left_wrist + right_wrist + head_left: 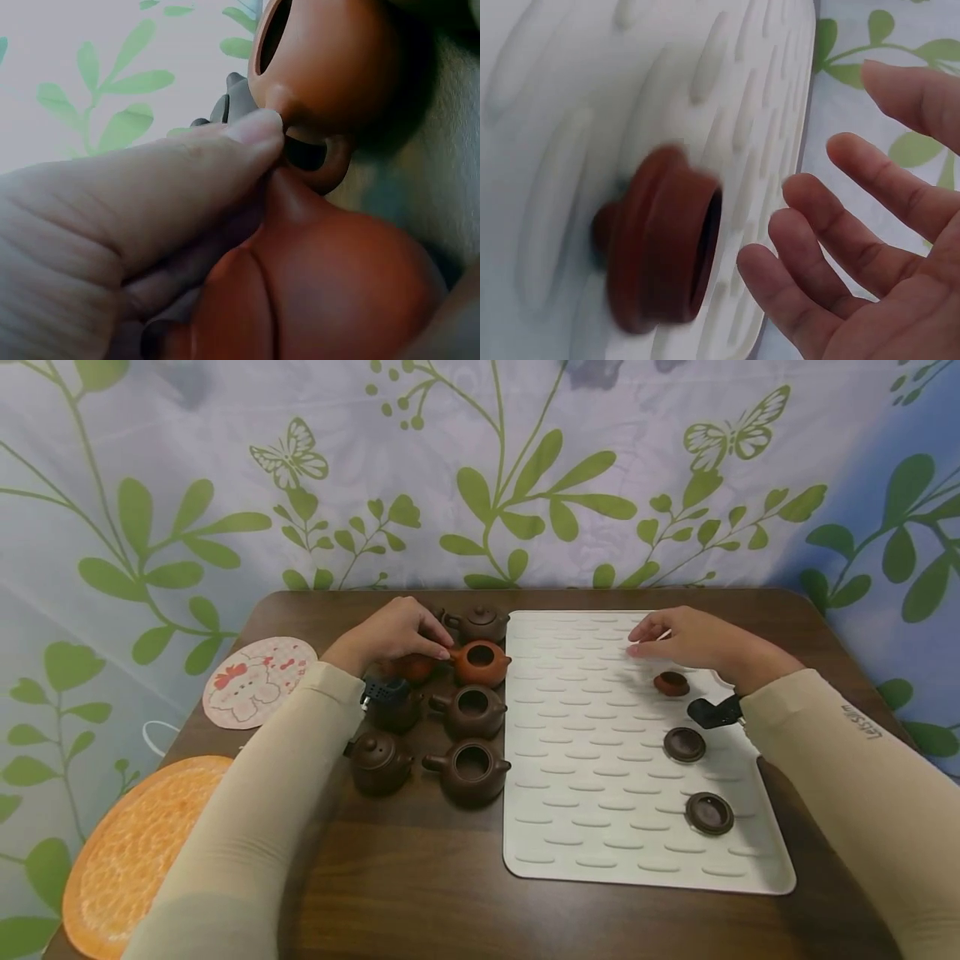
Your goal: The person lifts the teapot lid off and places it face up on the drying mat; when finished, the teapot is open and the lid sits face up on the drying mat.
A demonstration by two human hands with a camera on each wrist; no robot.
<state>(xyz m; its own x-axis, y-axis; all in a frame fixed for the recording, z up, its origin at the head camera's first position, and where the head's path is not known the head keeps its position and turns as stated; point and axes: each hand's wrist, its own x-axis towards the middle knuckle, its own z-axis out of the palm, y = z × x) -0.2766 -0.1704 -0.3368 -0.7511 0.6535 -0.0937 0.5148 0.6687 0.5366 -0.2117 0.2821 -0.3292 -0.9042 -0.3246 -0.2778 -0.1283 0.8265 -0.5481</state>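
My left hand (393, 631) pinches the handle of an open orange-red teapot (480, 677) between thumb and fingers. That teapot (337, 67) fills the top of the left wrist view, with a lidded red teapot (345, 270) close below it. Over the white mat, my right hand (686, 639) holds nothing, fingers apart and slightly bent. Just nearer than it, a small red lid (664, 255) lies upside down on the mat. Two dark brown lids, one (685, 744) behind the other (709, 813), lie further forward.
Two open dark teapots, one (468, 727) behind the other (472, 789), stand left of the white mat (570, 852). Lidded dark teapots stand at the back (483, 625) and front left (381, 768). A rabbit-print coaster (251, 681) and an orange-slice mat (135, 852) lie on the left.
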